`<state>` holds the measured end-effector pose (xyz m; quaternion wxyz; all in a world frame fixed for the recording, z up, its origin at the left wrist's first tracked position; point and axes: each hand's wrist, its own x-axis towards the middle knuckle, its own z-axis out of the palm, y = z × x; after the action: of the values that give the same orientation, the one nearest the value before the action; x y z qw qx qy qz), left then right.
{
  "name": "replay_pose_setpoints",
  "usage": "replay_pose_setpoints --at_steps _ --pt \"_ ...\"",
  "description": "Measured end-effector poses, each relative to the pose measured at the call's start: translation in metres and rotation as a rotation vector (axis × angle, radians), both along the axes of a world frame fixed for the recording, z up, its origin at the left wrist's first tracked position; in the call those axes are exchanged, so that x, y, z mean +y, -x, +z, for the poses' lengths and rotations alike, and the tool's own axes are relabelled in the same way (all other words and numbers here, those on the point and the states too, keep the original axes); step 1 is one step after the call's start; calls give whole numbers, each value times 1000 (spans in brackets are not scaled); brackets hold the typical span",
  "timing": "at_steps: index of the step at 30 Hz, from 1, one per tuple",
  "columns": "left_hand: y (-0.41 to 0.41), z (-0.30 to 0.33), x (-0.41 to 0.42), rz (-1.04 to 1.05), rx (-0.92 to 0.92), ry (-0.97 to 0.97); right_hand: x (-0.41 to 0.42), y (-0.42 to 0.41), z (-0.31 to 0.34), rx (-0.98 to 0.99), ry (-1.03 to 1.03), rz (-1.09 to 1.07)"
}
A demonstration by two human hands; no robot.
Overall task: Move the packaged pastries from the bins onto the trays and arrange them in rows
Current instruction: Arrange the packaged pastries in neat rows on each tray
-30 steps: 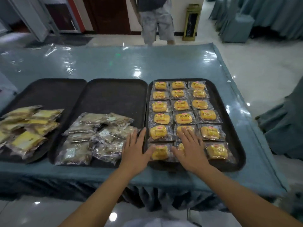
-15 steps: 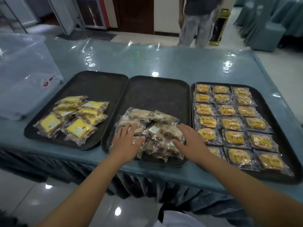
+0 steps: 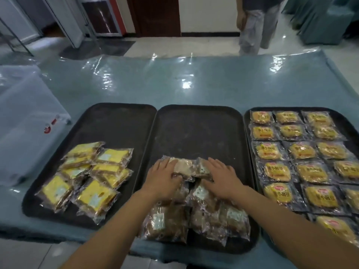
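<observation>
Three black trays lie side by side on the table. The middle tray carries a loose heap of brown packaged pastries in its near half. My left hand and my right hand lie flat on the top of that heap, fingers straight, one on each side of a brown packet. The right tray is filled with round yellow pastries in neat rows. The left tray bears a jumble of yellow rectangular packets.
A translucent plastic bin stands on the table at far left. The blue table under shiny film stretches beyond the trays. A person stands at the table's far side. Blue-draped furniture stands at back right.
My hands left the right tray's yellow pastries, moved left onto the brown heap in the middle tray, then slid farther up it. The view swung left, and the bin came into sight.
</observation>
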<state>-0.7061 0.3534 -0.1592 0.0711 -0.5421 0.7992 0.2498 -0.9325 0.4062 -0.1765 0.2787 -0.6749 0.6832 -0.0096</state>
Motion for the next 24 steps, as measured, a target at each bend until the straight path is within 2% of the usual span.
replay_pose_setpoints --at_steps 4,7,13,19,24 --pt "10 -18 -36 -146 -103 -46 -37 14 -13 82 -24 76" --pt "7 -30 -44 -209 -136 -89 -70 35 -17 154 -5 53" --pt "9 -27 -42 -146 -92 -40 -126 65 -43 172 58 -99" --pt "12 -32 -35 -103 -33 -59 -161 71 -69 254 226 -228" --pt "15 -37 -29 -69 -59 -14 -192 83 -72 264 248 -186"
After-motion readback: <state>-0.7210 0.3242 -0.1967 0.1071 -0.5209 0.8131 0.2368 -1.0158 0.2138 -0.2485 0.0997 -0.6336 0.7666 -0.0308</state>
